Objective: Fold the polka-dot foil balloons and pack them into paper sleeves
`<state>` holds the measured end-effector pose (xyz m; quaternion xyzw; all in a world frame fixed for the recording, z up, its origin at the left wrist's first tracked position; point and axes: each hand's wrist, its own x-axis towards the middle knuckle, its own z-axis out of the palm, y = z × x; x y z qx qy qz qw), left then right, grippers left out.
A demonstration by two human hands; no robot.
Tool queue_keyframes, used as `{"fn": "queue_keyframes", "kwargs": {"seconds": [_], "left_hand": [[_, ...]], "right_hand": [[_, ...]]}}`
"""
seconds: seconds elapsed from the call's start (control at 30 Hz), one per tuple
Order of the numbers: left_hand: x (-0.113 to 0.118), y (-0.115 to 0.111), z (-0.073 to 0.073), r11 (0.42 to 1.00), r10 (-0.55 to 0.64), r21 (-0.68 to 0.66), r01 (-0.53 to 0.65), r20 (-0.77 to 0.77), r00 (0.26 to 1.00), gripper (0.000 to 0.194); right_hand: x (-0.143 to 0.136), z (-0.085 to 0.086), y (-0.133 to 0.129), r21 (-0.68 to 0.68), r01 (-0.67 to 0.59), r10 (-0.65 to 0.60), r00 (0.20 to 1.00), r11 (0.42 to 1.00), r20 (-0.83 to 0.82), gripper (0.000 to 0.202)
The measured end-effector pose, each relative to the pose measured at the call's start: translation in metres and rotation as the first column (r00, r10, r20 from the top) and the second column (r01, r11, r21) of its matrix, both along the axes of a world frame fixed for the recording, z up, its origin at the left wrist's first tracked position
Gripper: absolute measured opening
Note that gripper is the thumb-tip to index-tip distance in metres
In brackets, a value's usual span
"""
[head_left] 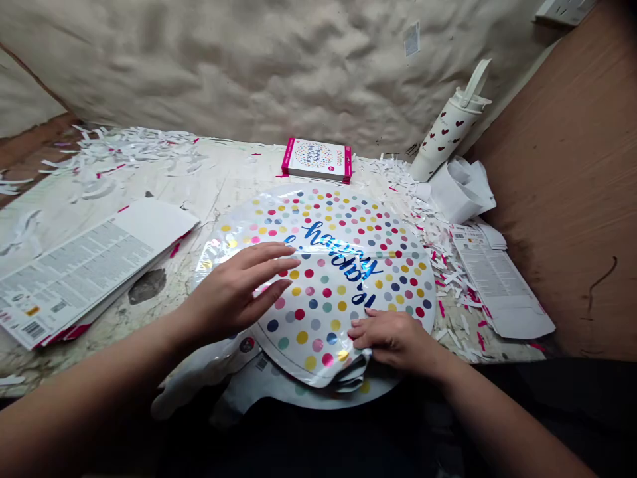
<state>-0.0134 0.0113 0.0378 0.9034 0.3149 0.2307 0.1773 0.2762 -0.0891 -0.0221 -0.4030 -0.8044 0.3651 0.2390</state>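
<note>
Head view: flat dotted foil balloon (318, 282) obs. mid-worktop (199, 176), directly under both hands, w/ blue lettering upside down to the viewer. Step in hand is judged to be folding and flattening: bunched layers are seen at the near R edge. Whether one balloon or several are stacked can't be told. By judgement, the fold should be steadied at the R edge and trapped air pressed out w/ the L palm; slippage of the slick foil is considered poss.

Hands: apart, approx. either side of the balloon's near half. L hand (243, 285) is opened, fingers loosely spread over the dots; contact can't be confirmed. R hand (398, 338) is part-curled, fingertips laid on the folded edge; thumb is mostly hidden, so a pinch can't be verified.

Surroundings: pink-edged pack (318, 158) noted beyond balloon; printed cards (99, 272) to L; paper shreds (450, 272) to R.
</note>
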Motion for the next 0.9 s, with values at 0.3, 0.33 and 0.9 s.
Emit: {"fn": "queue_keyframes", "kwargs": {"seconds": [0.3, 0.33, 0.9], "left_hand": [[-0.002, -0.044, 0.030, 0.962, -0.220, 0.196, 0.188, 0.160, 0.962, 0.042], [0.000, -0.050, 0.031, 0.943, -0.274, 0.233, 0.238, 0.138, 0.952, 0.043], [0.048, -0.069, 0.018, 0.811, -0.555, 0.194, 0.552, -0.046, 0.831, 0.024]], "right_hand": [[0.005, 0.036, 0.019, -0.330, -0.064, 0.081, 0.996, 0.942, 0.040, 0.023], [0.005, 0.036, 0.018, -0.323, -0.077, 0.095, 0.995, 0.943, 0.042, 0.026], [-0.014, 0.043, 0.037, -0.081, 0.589, -0.569, 0.723, 0.804, -0.392, 0.020]]}}
